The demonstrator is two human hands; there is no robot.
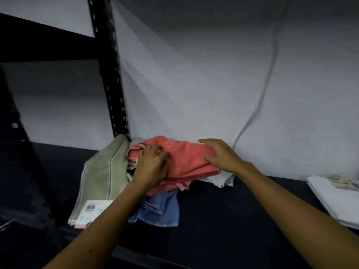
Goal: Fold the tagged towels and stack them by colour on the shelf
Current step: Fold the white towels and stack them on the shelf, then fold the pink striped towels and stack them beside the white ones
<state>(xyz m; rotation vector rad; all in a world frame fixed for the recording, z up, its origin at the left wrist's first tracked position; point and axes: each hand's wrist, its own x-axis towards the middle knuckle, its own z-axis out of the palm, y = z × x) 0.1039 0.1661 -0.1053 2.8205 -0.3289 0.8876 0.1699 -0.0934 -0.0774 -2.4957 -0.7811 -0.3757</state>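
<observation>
Coral towel (186, 158) atop the mixed pile at the back of the shelf (223, 210), long axis left to right, left hand (151, 166) curled on its left end, right hand (221, 156) spread flat on its right.

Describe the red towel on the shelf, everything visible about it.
The red towel is coral-red soft cloth, loosely folded rather than flat, with a darker hem at its right edge. It tops a pile against the white backdrop on the dark shelf. The left hand rests on its left part with curled fingers; the right hand lies flat on its right. A blue towel and pale cloth poke out beneath; a beige towel lies left.
</observation>
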